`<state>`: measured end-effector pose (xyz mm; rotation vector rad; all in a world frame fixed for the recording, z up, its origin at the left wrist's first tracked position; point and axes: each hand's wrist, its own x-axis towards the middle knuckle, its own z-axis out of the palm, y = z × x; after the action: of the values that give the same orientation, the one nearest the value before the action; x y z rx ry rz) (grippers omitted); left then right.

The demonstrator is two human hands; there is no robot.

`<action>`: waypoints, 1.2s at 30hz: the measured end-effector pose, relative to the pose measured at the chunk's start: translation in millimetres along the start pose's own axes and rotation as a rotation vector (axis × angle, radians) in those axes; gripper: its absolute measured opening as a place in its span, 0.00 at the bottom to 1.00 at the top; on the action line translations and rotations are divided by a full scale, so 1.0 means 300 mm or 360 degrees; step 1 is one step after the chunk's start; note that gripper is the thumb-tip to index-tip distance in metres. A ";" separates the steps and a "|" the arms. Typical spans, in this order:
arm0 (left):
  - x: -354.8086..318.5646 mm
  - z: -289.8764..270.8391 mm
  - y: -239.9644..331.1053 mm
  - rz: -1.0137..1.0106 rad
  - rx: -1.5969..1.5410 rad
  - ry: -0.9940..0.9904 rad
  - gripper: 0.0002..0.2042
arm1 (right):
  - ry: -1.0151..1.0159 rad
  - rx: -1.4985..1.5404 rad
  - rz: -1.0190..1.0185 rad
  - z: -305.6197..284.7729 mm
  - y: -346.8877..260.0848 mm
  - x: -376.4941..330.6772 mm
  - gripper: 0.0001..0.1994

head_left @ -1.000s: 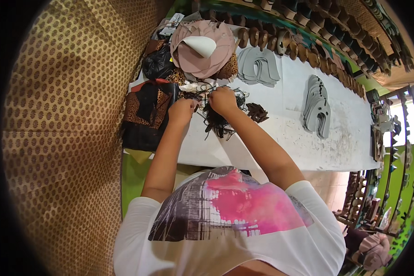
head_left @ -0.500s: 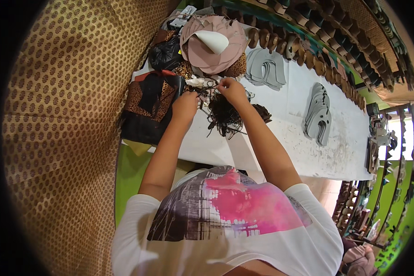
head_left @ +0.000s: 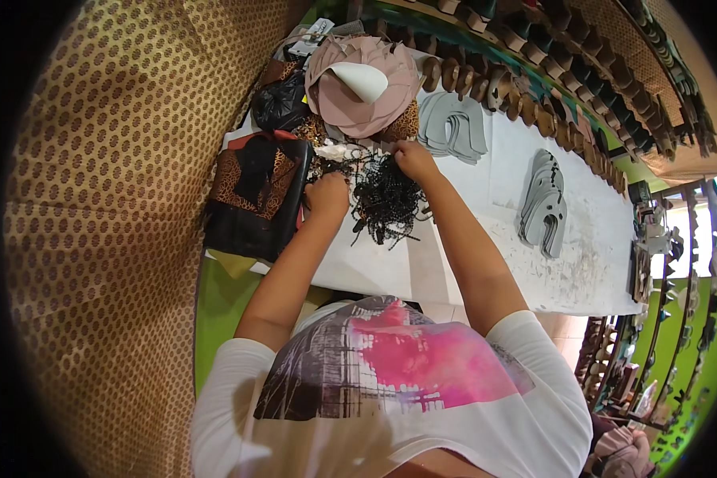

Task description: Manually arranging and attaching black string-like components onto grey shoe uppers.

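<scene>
The tangle of strands (head_left: pixel 389 199) comes through to me as black, against a white desk (head_left: pixel 478 231) smudged grey toward the right. I see dusty pink on the petal-shaped pieces (head_left: pixel 396 76), with a plain white cone (head_left: pixel 362 82) over them. The U-shaped pieces (head_left: pixel 536 199) are grey. On my left, tan-and-black leopard print covers part of a black pile (head_left: pixel 251 233), and the gold cloth (head_left: pixel 111 215) repeats brown medallions. The shirt (head_left: pixel 494 422) is white, printed in pink and charcoal.
</scene>
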<state>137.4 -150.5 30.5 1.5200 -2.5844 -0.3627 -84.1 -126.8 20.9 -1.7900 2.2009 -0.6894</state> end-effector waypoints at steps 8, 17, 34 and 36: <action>-0.056 -0.129 0.014 0.0055 -0.0361 -0.0069 0.10 | -0.0129 -0.0259 0.0000 -0.024 -0.012 0.011 0.07; -0.069 -0.160 0.004 -0.0048 -0.0789 -0.0120 0.10 | -0.0164 -0.0314 0.0029 -0.056 -0.002 -0.003 0.07; -0.013 -0.126 -0.146 -0.0032 -0.1128 0.0158 0.11 | -0.0467 0.0537 0.0172 -0.221 -0.108 -0.052 0.08; -0.027 -0.126 -0.144 0.0027 -0.0756 0.0226 0.10 | -0.0363 0.0602 0.0121 -0.232 -0.147 -0.063 0.08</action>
<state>186.2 -169.0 55.6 1.2985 -2.1910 -0.7703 -73.1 -100.1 100.3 -1.5055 1.8357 -0.7803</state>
